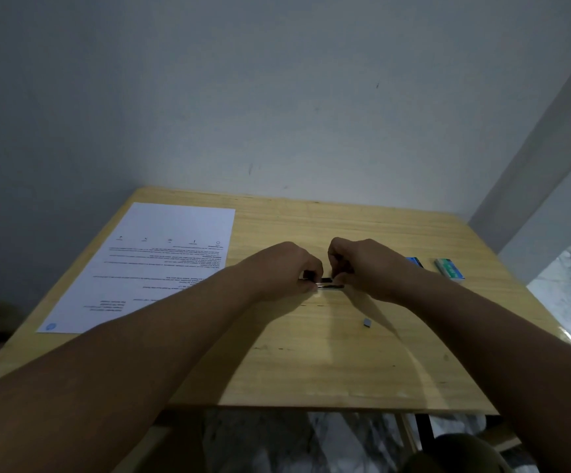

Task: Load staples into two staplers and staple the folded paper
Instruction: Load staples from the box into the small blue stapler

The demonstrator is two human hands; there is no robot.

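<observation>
Item, centre of table: a small dark-and-metal stapler (326, 285), held between both hands just above the wood. Left hand (285, 271), fingers curled and pinched closed on the stapler's left end. Right hand (362, 268), fingers bunched tight at the right end, clamped on or working at its top; whether they also hold a staple strip cannot be told, the hands covering most of the body. Whether the stapler is hinged open is likewise unclear. Item, near and right of the hands: one small grey piece (367, 322) lying loose on the table, probably a short block of staples. Item, right of the right wrist: a blue box (414, 261), partly hidden by the forearm, and just beyond it a green box (449, 268) near the right edge; both probably staple packets. Item, far left: a printed sheet of paper (161, 264), lying flat and unfolded, its near edge crossed by the left forearm. Item: wooden table (328, 363) bearing all the above. Second stapler: not seen. Progress, as judged: loading of the first stapler appears to be in hand. Outstanding: the second stapler, folding the sheet, and stapling it; no staple shows in the paper.
</observation>
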